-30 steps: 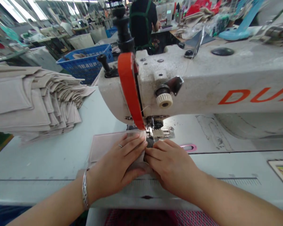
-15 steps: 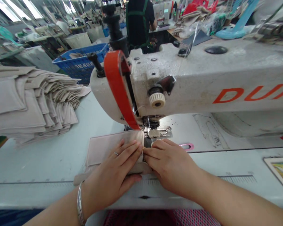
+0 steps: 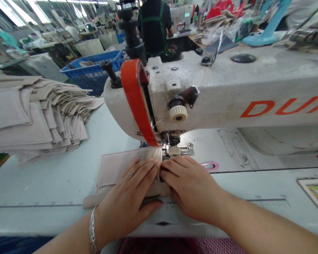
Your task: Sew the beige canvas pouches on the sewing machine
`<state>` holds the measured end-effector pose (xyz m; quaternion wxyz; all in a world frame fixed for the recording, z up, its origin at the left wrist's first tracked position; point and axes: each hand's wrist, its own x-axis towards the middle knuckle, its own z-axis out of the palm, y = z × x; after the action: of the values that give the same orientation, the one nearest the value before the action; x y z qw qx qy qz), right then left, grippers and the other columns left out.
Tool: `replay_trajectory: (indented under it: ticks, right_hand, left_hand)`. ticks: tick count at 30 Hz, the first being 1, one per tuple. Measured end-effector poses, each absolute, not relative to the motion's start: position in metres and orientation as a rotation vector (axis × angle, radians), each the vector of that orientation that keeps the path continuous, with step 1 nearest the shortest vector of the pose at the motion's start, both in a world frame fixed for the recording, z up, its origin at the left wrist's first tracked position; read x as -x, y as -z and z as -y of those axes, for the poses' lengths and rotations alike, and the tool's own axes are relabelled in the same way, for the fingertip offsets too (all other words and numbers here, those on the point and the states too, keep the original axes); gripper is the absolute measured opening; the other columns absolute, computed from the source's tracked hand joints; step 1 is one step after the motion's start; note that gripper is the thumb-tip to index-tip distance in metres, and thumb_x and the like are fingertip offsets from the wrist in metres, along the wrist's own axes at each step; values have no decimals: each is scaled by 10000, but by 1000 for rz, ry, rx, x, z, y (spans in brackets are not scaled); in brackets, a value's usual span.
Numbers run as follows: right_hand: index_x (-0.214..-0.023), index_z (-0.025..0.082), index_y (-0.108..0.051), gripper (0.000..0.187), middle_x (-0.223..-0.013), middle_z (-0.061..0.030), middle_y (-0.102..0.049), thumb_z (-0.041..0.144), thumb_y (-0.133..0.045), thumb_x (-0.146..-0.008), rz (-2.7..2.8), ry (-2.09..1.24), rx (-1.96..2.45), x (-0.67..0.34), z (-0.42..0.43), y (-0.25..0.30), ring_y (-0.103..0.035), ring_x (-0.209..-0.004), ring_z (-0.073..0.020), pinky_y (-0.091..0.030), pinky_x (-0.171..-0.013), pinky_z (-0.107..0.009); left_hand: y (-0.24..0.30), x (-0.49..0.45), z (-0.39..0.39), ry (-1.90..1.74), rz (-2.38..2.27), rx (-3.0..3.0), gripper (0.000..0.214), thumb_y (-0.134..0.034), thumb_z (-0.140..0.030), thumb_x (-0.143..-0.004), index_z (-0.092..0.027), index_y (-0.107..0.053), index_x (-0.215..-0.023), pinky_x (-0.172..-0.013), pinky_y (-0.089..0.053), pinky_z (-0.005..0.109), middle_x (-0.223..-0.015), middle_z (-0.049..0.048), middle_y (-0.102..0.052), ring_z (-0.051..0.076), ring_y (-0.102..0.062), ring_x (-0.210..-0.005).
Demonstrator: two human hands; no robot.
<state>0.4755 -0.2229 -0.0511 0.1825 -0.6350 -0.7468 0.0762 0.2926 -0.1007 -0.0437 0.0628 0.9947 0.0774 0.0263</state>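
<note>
The left hand [image 3: 131,192] lies flat, fingers extended, on a pale pinkish-beige rectangular fabric piece [image 3: 113,168]; the curled right hand [image 3: 189,187] meets its right edge, grip hidden. The fabric's far corner lies beside the white metal sewing machine's [image 3: 214,106] foot; beyond stands a blue plastic basket [image 3: 95,72].

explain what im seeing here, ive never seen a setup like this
No robot here: these are a person's bare hands, seen by one camera worn on the head, looking forward and down. The big white thing is a sewing machine. The left hand lies on a pale fabric piece; the right hand is at that piece's right edge, though its fingertips are too hidden to tell whether they grip. On the table, a stack of similar fabric sits at the left, and a small pink object lies beyond the right hand.
</note>
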Motion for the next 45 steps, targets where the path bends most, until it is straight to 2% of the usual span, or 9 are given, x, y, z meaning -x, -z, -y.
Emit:
replay_trajectory:
  ticks: [3, 6, 12, 15, 18, 22, 26, 38, 45]
  right_hand:
    - [-1178, 189, -586, 269, -1374, -98, -524, 218, -523, -918, 2085, -200, 1834, -475, 222, 50, -475, -1196, -287, -411, -966, -463]
    - [-1168, 204, -585, 264, -1400, -100, -511, 228, -538, -910, 2089, -176, 1873, -473, 222, 49, -493, -1178, -301, -421, -959, -492]
    - [-1163, 195, -602, 264, -1302, -79, -590, 228, -575, -902, 2099, -132, 1865, -472, 225, 50, -519, -1135, -295, -450, -941, -480]
    - [-1049, 182, -635, 160, -1176, -62, -651, 199, -563, -907, 2074, -153, 1813, -476, 226, 52, -552, -1061, -262, -457, -943, -448]
    - [-986, 171, -638, 141, -1114, -56, -674, 153, -522, -908, 1970, -156, 1789, -479, 226, 55, -569, -1008, -237, -467, -932, -412]
    - [-1156, 172, -598, 254, -1301, -45, -620, 133, -501, -924, 1998, -115, 1783, -481, 224, 59, -566, -1064, -241, -460, -944, -435]
    - [-1207, 185, -591, 281, -1337, -22, -610, 150, -512, -939, 2022, -106, 1798, -480, 222, 61, -572, -1073, -235, -469, -911, -433]
    - [-1276, 155, -597, 364, -1210, -121, -627, 120, -526, -921, 1969, -1, 1944, -482, 217, 65, -557, -1033, -299, -499, -842, -456]
    - [-1168, 161, -635, 310, -1095, -106, -619, 81, -509, -896, 1932, -31, 1940, -485, 213, 66, -530, -985, -290, -498, -842, -453]
  left_hand:
    - [44, -292, 102, -102, -256, -2998, 856, -644, -363, -871, -95, -195, -1549, -1204, -283, 511, -1574, 152, -306, 325, -285, -1449]
    - [42, -292, 102, -89, -203, -2990, 854, -618, -343, -887, -107, -149, -1560, -1206, -279, 506, -1605, 134, -249, 315, -226, -1478]
    - [39, -294, 96, -15, -127, -2983, 826, -596, -336, -904, -125, -143, -1561, -1198, -295, 525, -1598, 107, -283, 302, -227, -1480]
    - [40, -295, 96, 23, -110, -3018, 821, -619, -384, -895, -136, -195, -1553, -1178, -314, 568, -1598, 108, -284, 332, -243, -1470]
    - [44, -293, 98, -23, -111, -3026, 734, -608, -385, -907, -135, -295, -1522, -1164, -338, 578, -1565, 116, -351, 336, -304, -1439]
    - [49, -288, 100, -201, -35, -2995, 530, -554, -252, -931, -103, -445, -1428, -1198, -318, 518, -1434, 120, -517, 271, -417, -1367]
    - [50, -288, 98, -264, -6, -2960, 457, -562, -236, -923, -97, -520, -1356, -1195, -335, 489, -1379, 121, -564, 253, -466, -1326]
    - [50, -308, 80, -294, -15, -2882, 441, -576, -244, -892, -105, -542, -1309, -1174, -360, 511, -1328, 139, -596, 263, -517, -1289]
    - [47, -320, 67, -330, -3, -2862, 409, -542, -248, -900, -134, -538, -1292, -1153, -383, 501, -1339, 127, -584, 254, -537, -1264]
